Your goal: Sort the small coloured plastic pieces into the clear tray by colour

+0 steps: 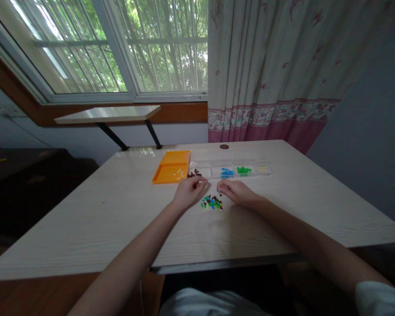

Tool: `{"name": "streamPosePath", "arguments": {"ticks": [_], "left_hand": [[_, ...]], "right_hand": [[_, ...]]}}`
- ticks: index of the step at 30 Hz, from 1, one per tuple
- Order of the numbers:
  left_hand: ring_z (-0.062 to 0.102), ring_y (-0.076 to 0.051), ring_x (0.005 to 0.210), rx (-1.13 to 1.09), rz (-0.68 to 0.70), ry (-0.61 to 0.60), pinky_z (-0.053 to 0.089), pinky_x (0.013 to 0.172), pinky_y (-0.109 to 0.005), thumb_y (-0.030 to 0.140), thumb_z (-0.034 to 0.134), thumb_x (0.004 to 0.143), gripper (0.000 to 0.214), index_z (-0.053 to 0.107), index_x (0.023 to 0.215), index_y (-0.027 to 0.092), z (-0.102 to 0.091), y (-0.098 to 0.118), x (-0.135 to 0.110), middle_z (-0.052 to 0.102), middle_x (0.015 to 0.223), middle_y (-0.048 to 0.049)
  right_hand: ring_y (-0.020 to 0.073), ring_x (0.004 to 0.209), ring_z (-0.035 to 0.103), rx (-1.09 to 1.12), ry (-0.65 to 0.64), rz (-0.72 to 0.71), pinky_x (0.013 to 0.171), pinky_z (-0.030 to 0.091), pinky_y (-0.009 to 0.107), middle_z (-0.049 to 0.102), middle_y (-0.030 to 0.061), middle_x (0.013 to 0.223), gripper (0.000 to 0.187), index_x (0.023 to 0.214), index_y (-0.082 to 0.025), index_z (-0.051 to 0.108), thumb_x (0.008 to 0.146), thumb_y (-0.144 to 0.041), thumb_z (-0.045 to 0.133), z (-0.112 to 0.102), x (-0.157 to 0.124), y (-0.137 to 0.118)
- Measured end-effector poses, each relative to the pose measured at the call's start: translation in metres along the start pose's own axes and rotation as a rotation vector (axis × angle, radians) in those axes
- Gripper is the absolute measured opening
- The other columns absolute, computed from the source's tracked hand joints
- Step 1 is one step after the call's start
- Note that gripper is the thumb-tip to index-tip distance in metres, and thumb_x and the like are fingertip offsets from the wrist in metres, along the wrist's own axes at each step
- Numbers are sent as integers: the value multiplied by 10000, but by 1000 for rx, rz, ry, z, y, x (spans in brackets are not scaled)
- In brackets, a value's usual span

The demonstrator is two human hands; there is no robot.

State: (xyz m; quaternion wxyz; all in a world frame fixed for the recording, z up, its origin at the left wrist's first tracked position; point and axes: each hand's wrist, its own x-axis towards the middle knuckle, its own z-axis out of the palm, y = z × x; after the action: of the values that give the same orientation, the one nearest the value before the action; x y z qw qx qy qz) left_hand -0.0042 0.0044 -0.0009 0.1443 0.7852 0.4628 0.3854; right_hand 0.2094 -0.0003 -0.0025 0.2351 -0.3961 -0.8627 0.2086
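- Leftmost on the table (134, 210) I have the orange box (174, 157), opened flat, white pieces (180, 174) in its near half. I judge it light and fairly stiff; I'd steady it by the outer rim, since a knock could make it slide.
- Next comes my left hand (189, 192), fingers curled and thumb brought in near the forefinger, just in front of the box and the clear tray (206, 172).
- Behind its fingertips, brown pieces (195, 174) lie in the tray's left compartment. The tray looks thin and rigid; I'd hold it by an edge.
- Between the hands, nearer me, lies the mixed pile (212, 202) of green, blue, brown and yellow bits. They should be almost weightless, hard and uncrushable, but likely to skitter. I'd take each by opposite sides with thumb and forefinger, starting at the pile's fringe.
- Blue pieces (227, 173) fill part of the next compartment.
- My right hand (235, 190) sits before it, fingers bent inward, a blue fleck at their tips; at this size I can't tell whether either hand is pinching anything.
- Farther right are green pieces (243, 170), then a few yellow pieces (262, 168).
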Motion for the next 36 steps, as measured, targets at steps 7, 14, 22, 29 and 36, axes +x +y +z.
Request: {"name": "streamPosePath", "arguments": {"ticks": [7, 14, 22, 29, 36], "left_hand": [[397, -62, 442, -60, 67, -195, 306, 464, -163, 368, 542, 769, 267, 682, 835, 151, 6, 15, -5, 494, 482, 38], [389, -58, 441, -74, 68, -179, 303, 458, -157, 330, 525, 774, 249, 678, 814, 138, 5, 16, -4, 480, 484, 41], [367, -53, 429, -58, 77, -132, 297, 452, -150, 270, 535, 752, 190, 659, 788, 131, 5, 13, -3, 432, 453, 59], [365, -52, 439, -62, 84, -162, 286, 446, -146, 284, 541, 757, 191, 659, 784, 136, 5, 12, -3, 435, 461, 57], [380, -60, 457, -101, 55, -298, 284, 459, -159, 308, 513, 785, 219, 643, 813, 134, -3, 12, 0, 438, 487, 53]], "right_hand": [[110, 595, 495, 36, 130, 14, 568, 335, 191, 557, -6, 654, 265, 947, -163, 569, 878, -350, 394, 4, 2, -8], [91, 494, 420, 29, 142, 3, 515, 290, 185, 494, -38, 552, 248, 936, -162, 580, 862, -347, 432, 5, 3, -9], [81, 452, 400, -21, 145, 21, 499, 278, 183, 484, -51, 503, 216, 916, -172, 603, 843, -322, 467, 3, 2, -8], [77, 435, 401, -49, 156, -4, 501, 291, 180, 493, -58, 477, 208, 907, -178, 620, 818, -323, 501, 6, 3, -7], [85, 449, 428, -74, 287, -17, 514, 329, 188, 511, -37, 492, 253, 906, -177, 631, 834, -356, 468, 1, 1, -4]]}}
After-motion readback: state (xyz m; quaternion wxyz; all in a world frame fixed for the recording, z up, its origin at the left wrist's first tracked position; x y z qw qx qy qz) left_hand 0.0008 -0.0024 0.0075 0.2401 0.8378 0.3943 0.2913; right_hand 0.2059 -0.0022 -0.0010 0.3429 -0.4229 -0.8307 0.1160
